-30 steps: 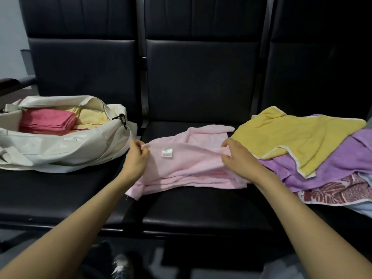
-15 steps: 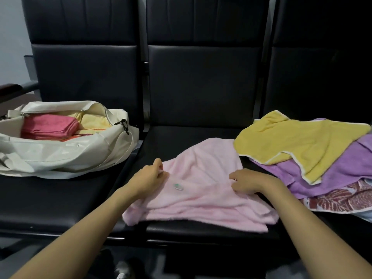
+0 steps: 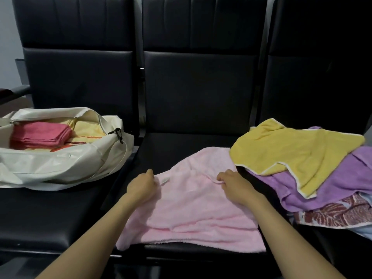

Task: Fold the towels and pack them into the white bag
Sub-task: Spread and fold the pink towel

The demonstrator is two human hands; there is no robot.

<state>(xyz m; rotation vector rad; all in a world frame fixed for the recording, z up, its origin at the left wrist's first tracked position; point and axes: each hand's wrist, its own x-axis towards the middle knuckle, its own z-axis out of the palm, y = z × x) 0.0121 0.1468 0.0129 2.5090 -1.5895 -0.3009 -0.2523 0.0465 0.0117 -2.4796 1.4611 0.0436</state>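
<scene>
1. At the bottom centre I see the pink towel (image 3: 197, 218) on the middle seat (image 3: 173, 156).
2. The left hand (image 3: 142, 188) pinches its left edge; the right hand (image 3: 234, 184) pinches a fold.
3. Farther, the white bag (image 3: 66, 166) lies open at the left, and the yellow towel (image 3: 298, 156) is at the right.

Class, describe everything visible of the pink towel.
The pink towel is soft terry cloth, loosely doubled over and rumpled, lying on the middle black seat. A small white label shows near the left hand; that hand and the right hand pinch its upper layer. Its far corner meets the yellow towel.
</scene>
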